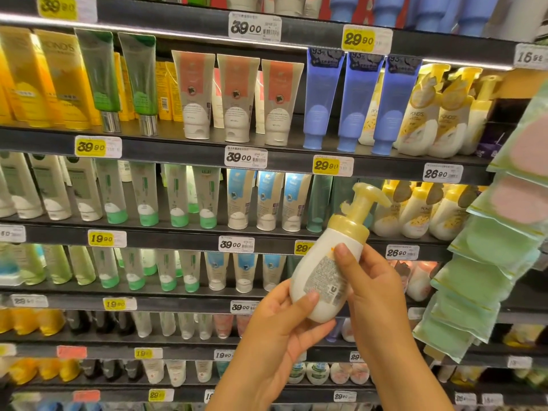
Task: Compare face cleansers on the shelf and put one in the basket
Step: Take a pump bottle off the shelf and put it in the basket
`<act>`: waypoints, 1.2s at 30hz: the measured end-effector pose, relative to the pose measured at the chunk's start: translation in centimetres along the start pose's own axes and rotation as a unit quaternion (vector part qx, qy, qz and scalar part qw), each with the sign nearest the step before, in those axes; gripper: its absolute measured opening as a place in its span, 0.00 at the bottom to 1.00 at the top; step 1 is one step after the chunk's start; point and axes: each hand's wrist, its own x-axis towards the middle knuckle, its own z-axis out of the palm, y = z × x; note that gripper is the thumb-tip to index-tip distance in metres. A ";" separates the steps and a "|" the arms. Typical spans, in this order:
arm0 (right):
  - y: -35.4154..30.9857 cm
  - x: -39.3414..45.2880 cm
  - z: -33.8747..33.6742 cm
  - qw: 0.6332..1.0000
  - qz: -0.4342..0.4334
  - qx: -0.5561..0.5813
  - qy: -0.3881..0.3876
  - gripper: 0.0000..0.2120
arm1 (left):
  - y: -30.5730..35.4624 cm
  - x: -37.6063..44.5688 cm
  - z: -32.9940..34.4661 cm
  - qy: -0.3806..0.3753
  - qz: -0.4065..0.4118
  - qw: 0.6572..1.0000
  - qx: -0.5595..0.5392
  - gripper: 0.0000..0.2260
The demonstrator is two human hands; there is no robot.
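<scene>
Nearest us, our left hand cups the base of a white pump bottle while our right hand pinches its side, thumb on the shoulder. We hold it tilted, printed back label toward us, probably to read it (the comparing step). It hangs in front of the shelf, near matching yellow-capped bottles to the right. No basket shows.

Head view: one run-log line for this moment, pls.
phase: comparing | left hand: holds pump bottle base | right hand: grips its side | bottle: tilted, back label showing | basket: not in view
</scene>
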 end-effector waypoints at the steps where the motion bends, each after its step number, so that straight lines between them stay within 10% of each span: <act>1: -0.1 0.0 0.0 1.000 -0.001 0.005 0.000 0.18 | 0.2 -0.1 0.1 -0.004 -0.008 1.000 -0.010 0.21; 12: -0.9 0.1 0.1 0.994 0.023 0.101 -0.014 0.22 | 0.9 -0.5 0.7 -0.040 -0.139 0.973 -0.180 0.23; 36: -0.9 0.4 0.2 0.995 0.070 0.025 -0.066 0.17 | 0.8 -0.2 -0.9 -0.049 -0.090 0.985 -0.138 0.14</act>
